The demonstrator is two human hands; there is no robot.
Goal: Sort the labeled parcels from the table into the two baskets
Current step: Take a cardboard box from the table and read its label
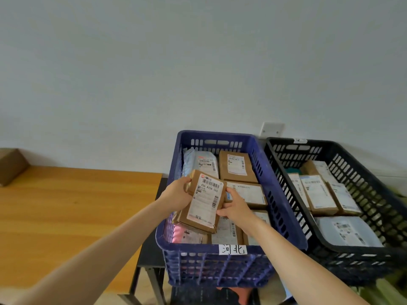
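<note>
A brown cardboard parcel (203, 201) with a white barcode label is held over the blue basket (284, 194). My left hand (176, 194) grips its upper left corner and my right hand (234, 205) holds its right edge. The blue basket holds several labeled brown boxes and soft mailers, and a white paper tag (233, 249) is stuck on its front rim. To the right stands the black basket (374, 186) with several labeled parcels inside.
The wooden table (72, 208) lies at left, with one brown box (11, 166) at its far left edge. Both baskets stand against a white wall. A dark stand (149, 254) is under the blue basket.
</note>
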